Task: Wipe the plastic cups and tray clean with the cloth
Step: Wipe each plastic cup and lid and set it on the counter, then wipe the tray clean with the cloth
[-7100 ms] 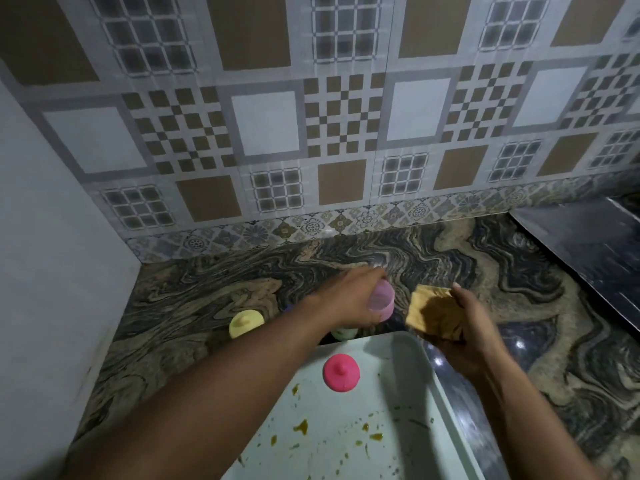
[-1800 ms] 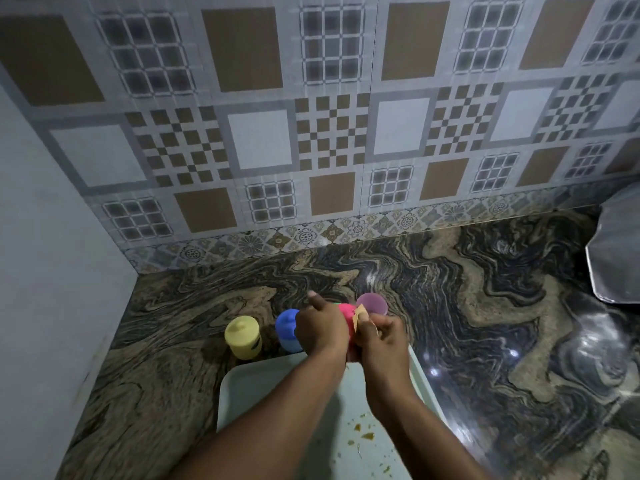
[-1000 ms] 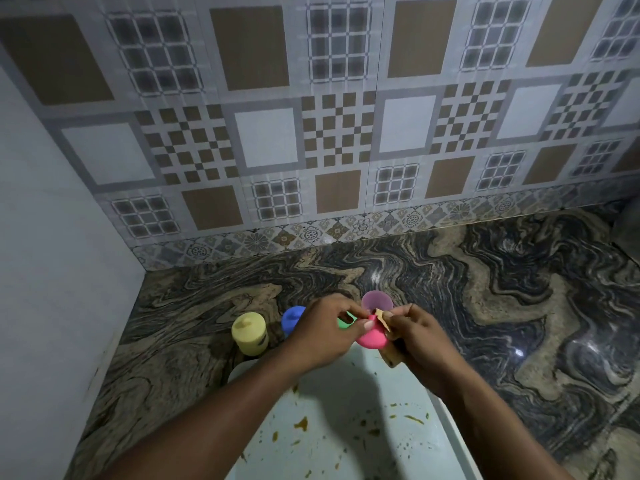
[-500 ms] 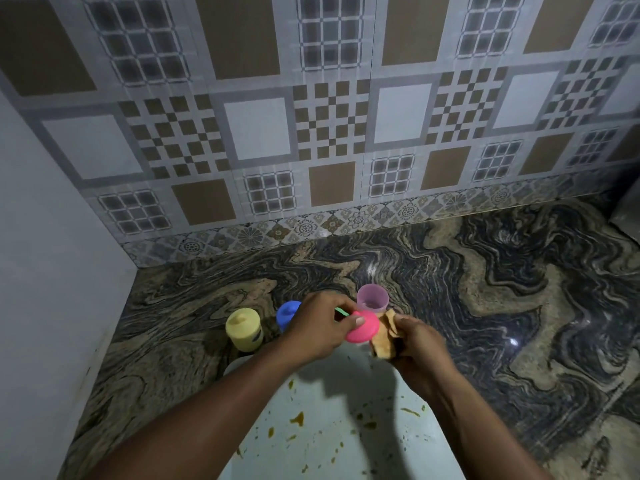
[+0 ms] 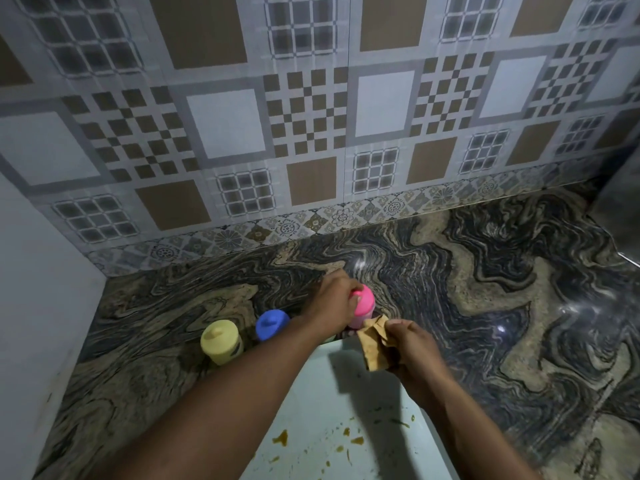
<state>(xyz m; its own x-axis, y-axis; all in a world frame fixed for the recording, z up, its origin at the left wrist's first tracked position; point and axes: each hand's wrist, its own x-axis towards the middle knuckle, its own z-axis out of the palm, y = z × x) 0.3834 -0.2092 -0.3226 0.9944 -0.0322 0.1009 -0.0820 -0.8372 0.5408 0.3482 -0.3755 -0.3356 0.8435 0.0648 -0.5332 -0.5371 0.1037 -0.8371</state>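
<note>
Left hand (image 5: 334,303): fingers curled round the pink cup (image 5: 364,304), which is inverted on the bench (image 5: 485,306) just beyond the far rim of the tray (image 5: 346,393).
Right hand (image 5: 412,344): clutching the crumpled cloth (image 5: 372,348) above the tray's corner.
Yellow cup (image 5: 221,341), blue cup (image 5: 272,323): inverted, near the tray.
Tray: brown spatters (image 5: 281,438) unwiped.
Risk: a careless release could topple the pink cup, and a soiled cloth may smear the spatters.

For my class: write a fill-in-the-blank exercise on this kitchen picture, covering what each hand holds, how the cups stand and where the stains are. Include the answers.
1. The left hand grips the ____.
2. The right hand holds the crumpled ____.
3. Just left of the blue cup stands the ____.
4. Brown stains dot the pale ____.

Missing words: pink cup; cloth; yellow cup; tray.
</note>
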